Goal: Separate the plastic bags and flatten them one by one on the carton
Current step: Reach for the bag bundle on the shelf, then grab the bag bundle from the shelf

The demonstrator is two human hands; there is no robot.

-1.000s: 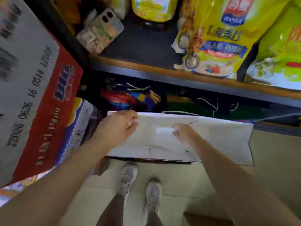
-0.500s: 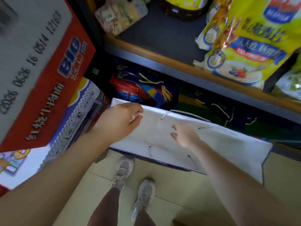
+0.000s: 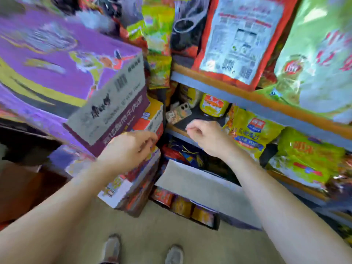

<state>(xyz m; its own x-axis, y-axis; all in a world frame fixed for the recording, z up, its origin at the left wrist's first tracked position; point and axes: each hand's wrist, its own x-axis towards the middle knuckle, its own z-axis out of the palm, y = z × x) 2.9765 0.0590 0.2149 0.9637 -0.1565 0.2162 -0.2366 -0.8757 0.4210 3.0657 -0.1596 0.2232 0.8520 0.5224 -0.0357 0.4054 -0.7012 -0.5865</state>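
Observation:
A flat white bag [image 3: 202, 189] lies on a low stack of goods below the shelves, with neither hand touching it. My left hand [image 3: 129, 149] hovers above and left of it, in front of the stacked cartons, fingers loosely curled and holding nothing. My right hand [image 3: 207, 138] is raised to the edge of the middle shelf, fingers loosely bent, nothing visible in it. The view is blurred.
A purple carton [image 3: 76, 77] sits atop stacked cartons [image 3: 133, 187] on the left. The shelf [image 3: 247, 100] holds a phone [image 3: 178, 113], a yellow jar [image 3: 213, 105] and yellow-green snack bags [image 3: 253, 136]. Packaged goods [image 3: 182, 204] sit under the white bag. My shoes [image 3: 112, 248] stand on the floor.
Both hands have lifted off the white bag and risen toward the shelf. The camera has tilted up, bringing the purple carton and upper shelves into view.

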